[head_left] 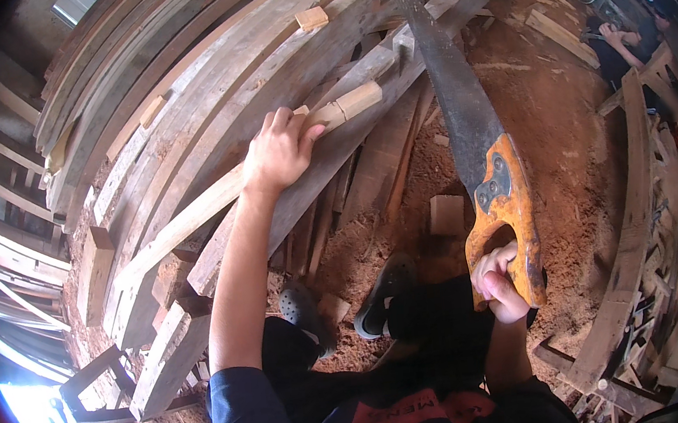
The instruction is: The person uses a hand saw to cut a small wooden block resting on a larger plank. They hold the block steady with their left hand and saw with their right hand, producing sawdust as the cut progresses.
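My right hand [499, 281] is closed around the worn orange handle of a hand saw [459, 91]. Its dark, broad blade points away from me, up and slightly left, apart from the wood strip. With my left hand [277, 152] I grip a pale squared wood strip [192, 227], fingers wrapped over it near its far right end. The strip slants from lower left to upper right across thicker timber. A thin cut line [340, 111] crosses it just beyond my fingers. Under the strip runs a long grey beam [325, 159].
Long planks [173, 47] are stacked at the back left. A small wood block [312, 18] lies on one beam, another block [447, 215] on the sawdust-covered floor [566, 171]. Scrap wood [666, 260] is heaped at right. Another person's hand [618, 38] shows at far right.
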Tool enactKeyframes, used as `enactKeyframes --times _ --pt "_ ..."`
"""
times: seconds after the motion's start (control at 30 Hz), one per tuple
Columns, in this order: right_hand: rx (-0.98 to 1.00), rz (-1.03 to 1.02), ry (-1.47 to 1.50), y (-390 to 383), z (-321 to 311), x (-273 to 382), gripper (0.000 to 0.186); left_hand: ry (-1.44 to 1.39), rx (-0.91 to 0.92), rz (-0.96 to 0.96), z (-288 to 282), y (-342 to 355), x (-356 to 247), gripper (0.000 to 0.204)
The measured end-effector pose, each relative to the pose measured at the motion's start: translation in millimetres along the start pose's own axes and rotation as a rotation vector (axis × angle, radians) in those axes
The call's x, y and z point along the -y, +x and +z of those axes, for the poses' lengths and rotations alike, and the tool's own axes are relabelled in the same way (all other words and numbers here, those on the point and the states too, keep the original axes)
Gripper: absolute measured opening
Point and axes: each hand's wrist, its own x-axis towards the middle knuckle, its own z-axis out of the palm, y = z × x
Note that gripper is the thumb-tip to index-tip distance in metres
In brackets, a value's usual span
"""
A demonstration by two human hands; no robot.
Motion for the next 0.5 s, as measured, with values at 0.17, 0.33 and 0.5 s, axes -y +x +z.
enactKeyframes --times 0.17,0.33,0.5 --pt "-0.009 0.014 0.0 -2.9 -0.9 -5.9 0.023 -0.047 -0.021 -0.02 0.5 -2.1 -0.2 0.042" --pt "-0.014 0.029 -0.017 -5.1 4.6 -7.4 0.024 -0.022 -0.121 -0.008 2.0 -10.5 -9.4 0.038" --pt "0.034 -0.005 -0.056 -5.8 5.8 -8.2 0.025 -0.037 -0.129 -0.049 4.9 -20.0 -21.3 0.039"
